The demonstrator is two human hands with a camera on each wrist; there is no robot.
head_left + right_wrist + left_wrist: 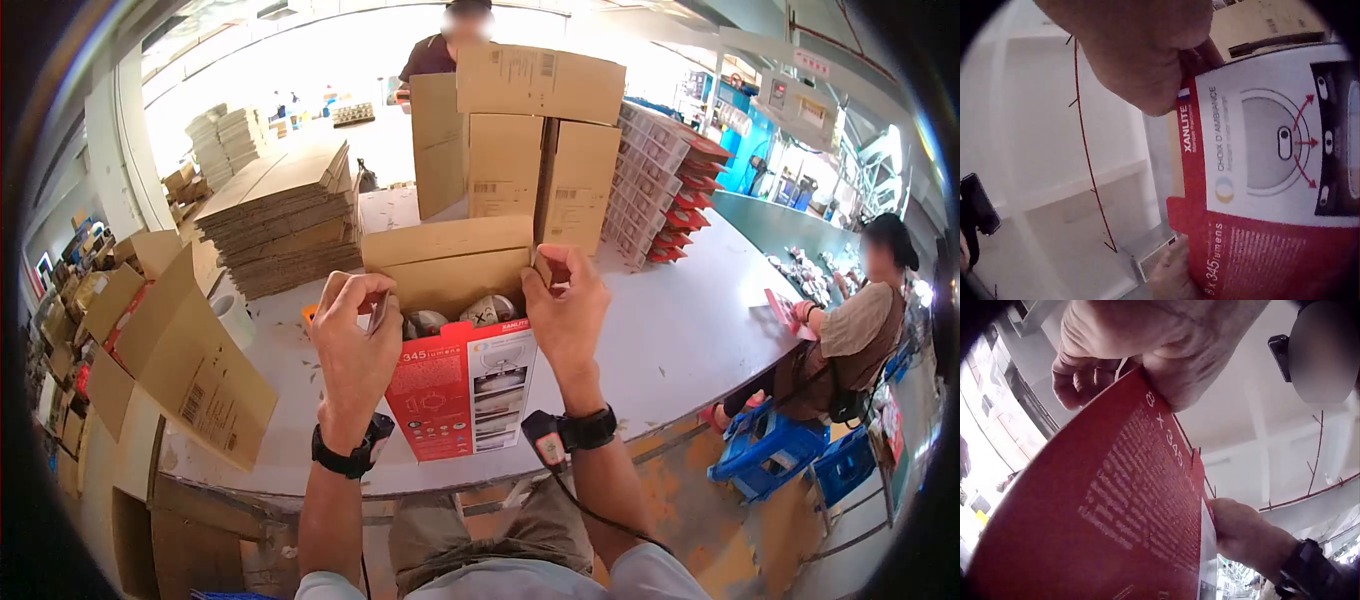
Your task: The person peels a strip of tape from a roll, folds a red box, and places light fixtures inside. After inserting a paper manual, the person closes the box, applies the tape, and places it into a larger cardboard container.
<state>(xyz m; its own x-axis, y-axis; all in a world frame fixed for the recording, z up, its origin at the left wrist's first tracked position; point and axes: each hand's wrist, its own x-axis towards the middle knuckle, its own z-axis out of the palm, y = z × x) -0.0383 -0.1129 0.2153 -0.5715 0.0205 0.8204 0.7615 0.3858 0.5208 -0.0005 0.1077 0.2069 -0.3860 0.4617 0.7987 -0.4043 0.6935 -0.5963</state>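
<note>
A red and white printed box (433, 390) stands upright with its top open, its brown inner flap (450, 245) raised at the back. Rounded items (488, 311) lie inside. The left hand (358, 345) pinches a small flap at the box's left top corner; in the left wrist view that hand (1160, 344) is at the top edge of the red panel (1104, 487). At the right top corner the right hand (570, 310) has thumb and fingers pinched on the flap. The right wrist view has this hand (1141, 50) above the white panel (1260, 137).
Flat cardboard (280, 215) is stacked at the left behind an open carton (205, 370). Large cartons (505, 160) stand behind the box, beside a stack of white and red packs (655, 185). One person is behind the cartons; another sits at the right on a blue stool (765, 455).
</note>
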